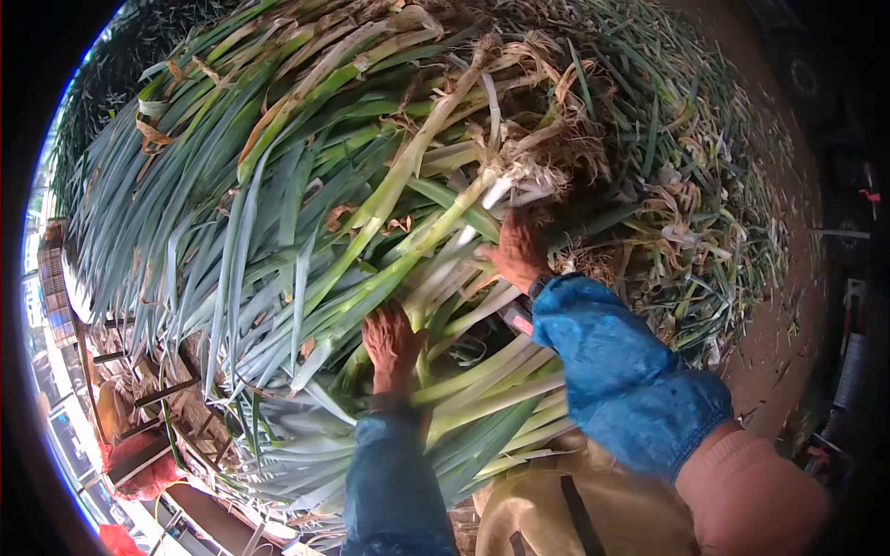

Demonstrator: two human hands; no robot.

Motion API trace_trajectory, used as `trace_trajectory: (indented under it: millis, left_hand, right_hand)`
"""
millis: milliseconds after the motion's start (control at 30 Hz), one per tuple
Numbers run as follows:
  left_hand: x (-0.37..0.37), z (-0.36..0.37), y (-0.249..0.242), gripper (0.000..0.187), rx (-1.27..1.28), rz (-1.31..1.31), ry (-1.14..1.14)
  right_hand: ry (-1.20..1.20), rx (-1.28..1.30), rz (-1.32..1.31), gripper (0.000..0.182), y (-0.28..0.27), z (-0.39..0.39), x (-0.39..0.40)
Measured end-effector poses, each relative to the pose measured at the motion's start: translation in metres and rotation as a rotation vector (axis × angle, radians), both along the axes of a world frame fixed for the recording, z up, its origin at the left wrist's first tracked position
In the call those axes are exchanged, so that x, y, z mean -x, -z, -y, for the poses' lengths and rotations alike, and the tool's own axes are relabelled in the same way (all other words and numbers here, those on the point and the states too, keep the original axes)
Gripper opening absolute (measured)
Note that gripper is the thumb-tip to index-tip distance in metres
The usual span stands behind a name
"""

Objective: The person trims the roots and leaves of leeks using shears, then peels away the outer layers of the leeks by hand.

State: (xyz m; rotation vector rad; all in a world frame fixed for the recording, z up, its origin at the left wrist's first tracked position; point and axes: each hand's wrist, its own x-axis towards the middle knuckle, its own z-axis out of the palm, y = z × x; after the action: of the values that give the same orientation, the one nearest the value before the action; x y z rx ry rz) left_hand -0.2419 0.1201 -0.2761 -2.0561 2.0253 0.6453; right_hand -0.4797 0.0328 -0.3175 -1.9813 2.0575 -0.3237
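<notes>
A large heap of long green onions [222, 185] fills the middle, with leaves to the left and white, rooty ends to the right. My right hand [521, 248] is at the white stalk ends [524, 181], its fingers bent against them. My left hand [391, 341] lies lower on the green stalks, fingers curled among the leaves. What either hand grips is hard to make out. Blue sleeves cover both forearms. More pale stalks [501, 385] lie between my arms, near my lap.
Loose trimmed leaves and roots [695, 213] are piled on the right, beside brown ground [774, 371]. A red bag [144, 466] and slatted crates are at the lower left. My covered knee [593, 505] is at the bottom.
</notes>
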Motion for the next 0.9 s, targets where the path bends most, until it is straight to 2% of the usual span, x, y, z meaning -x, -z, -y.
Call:
trace_trajectory:
  millis: [33,100,167,233,300,333,367,433,467,500,567,633,667,700,733,800,833,867,900]
  left_hand:
    - [0.000,-0.001,0.004,0.075,0.050,-0.019,0.011]
    - [-0.002,-0.003,0.014,0.078,0.159,-0.059,0.019]
    - [-0.005,-0.006,0.016,0.075,0.097,-0.073,-0.019]
    - [-0.004,-0.013,0.031,0.071,0.096,-0.033,-0.025]
    - [-0.004,-0.006,0.031,0.061,-0.026,-0.078,-0.062]
    - [-0.005,-0.008,0.035,0.060,-0.006,-0.070,-0.054]
    - [-0.006,-0.007,0.038,0.058,0.025,-0.058,-0.048]
    - [-0.002,-0.010,0.032,0.057,0.113,-0.064,-0.096]
    - [0.003,-0.015,0.030,0.057,0.142,-0.075,-0.108]
    - [0.007,-0.018,0.031,0.055,0.178,-0.086,-0.098]
    - [0.007,-0.021,0.030,0.053,0.261,-0.090,-0.086]
    - [0.009,-0.028,0.030,0.046,0.255,-0.058,-0.090]
    - [0.013,-0.028,0.028,0.042,0.229,-0.029,-0.103]
    - [0.016,-0.029,0.026,0.039,0.202,0.003,-0.116]
    - [0.019,-0.034,0.025,0.033,0.210,0.022,-0.104]
    - [0.028,-0.046,0.026,0.021,0.221,0.057,-0.081]
    - [0.028,-0.051,0.028,0.015,0.229,0.074,-0.067]
    - [0.026,-0.051,0.028,0.015,0.255,0.065,-0.043]
    - [0.024,-0.053,0.029,0.015,0.283,0.054,-0.024]
  right_hand:
    - [-0.003,0.099,-0.001,0.053,0.013,0.005,0.007]
    - [-0.207,-0.253,-0.065,0.034,-0.032,0.022,0.031]
    - [-0.431,-0.355,-0.177,0.016,-0.071,0.028,0.042]
    - [-0.381,-0.438,-0.133,0.014,-0.090,0.035,0.063]
    - [-0.293,-0.374,0.144,0.021,-0.120,0.046,0.121]
    - [-0.203,-0.311,0.106,0.021,-0.134,0.056,0.162]
    - [-0.126,-0.186,-0.038,0.023,-0.124,0.067,0.241]
    - [-0.083,-0.213,-0.368,0.026,-0.169,0.070,0.374]
    - [0.214,-0.453,-0.688,0.030,-0.197,0.069,0.406]
    - [0.147,-0.411,-0.905,0.034,-0.216,0.060,0.408]
    - [-0.006,-0.300,-1.316,0.042,-0.240,0.041,0.376]
    - [-0.301,-0.234,-0.839,0.056,-0.234,0.041,0.314]
    - [-0.216,-0.320,-0.595,0.060,-0.198,0.048,0.290]
    - [-0.398,-0.163,-0.263,0.061,-0.192,0.040,0.233]
    - [-0.476,-0.187,-0.144,0.059,-0.177,0.040,0.182]
    - [-0.768,-0.006,-0.071,0.053,-0.132,0.029,0.102]
    - [-0.773,-0.244,-0.007,0.050,-0.125,0.024,0.063]
    - [-0.939,0.091,-0.111,0.043,-0.106,0.008,0.035]
    - [-0.973,0.003,-0.150,0.034,-0.081,0.000,0.018]
